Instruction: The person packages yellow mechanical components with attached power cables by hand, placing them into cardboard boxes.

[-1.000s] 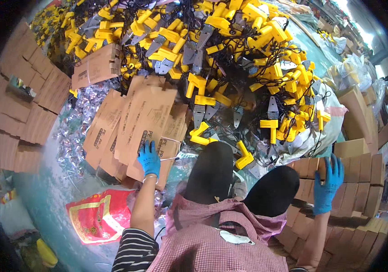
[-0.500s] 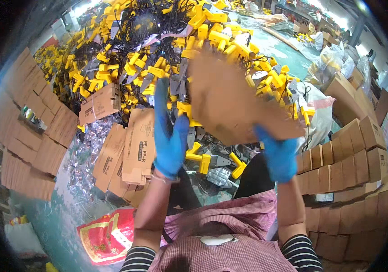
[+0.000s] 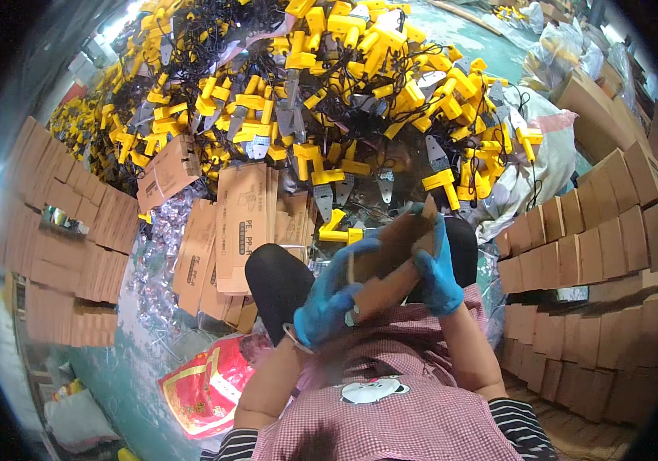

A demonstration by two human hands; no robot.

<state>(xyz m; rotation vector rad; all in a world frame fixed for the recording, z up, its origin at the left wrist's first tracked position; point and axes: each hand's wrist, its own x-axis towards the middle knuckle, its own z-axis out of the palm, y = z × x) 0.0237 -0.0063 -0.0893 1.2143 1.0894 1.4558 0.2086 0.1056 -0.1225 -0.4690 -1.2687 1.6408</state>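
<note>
Between my two blue-gloved hands, just above my lap, is a cardboard box (image 3: 387,290), partly opened out and blurred by motion. My left hand (image 3: 330,296) grips its left side, fingers bent round the edge. On the opposite side my right hand (image 3: 440,270) clasps a panel, thumb toward me. Directly beyond the box lie yellow-handled tools with grey metal plates and black cords, one yellow tool (image 3: 340,228) being closest. Flattened printed cartons (image 3: 243,223) lean to the left of my knees.
A big heap of yellow tools (image 3: 252,104) fills the floor ahead. Rows of cardboard boxes are stacked at right (image 3: 590,253) and left (image 3: 68,246). A white sack (image 3: 548,165) stands right of the heap, a red bag (image 3: 210,384) lies near my left, and clear plastic packets (image 3: 161,253) lie beyond it.
The cardboard has come down toward my lap and changed from a flat sheet to a partly opened box. My left hand, open before, now grips it; my right hand has moved left.
</note>
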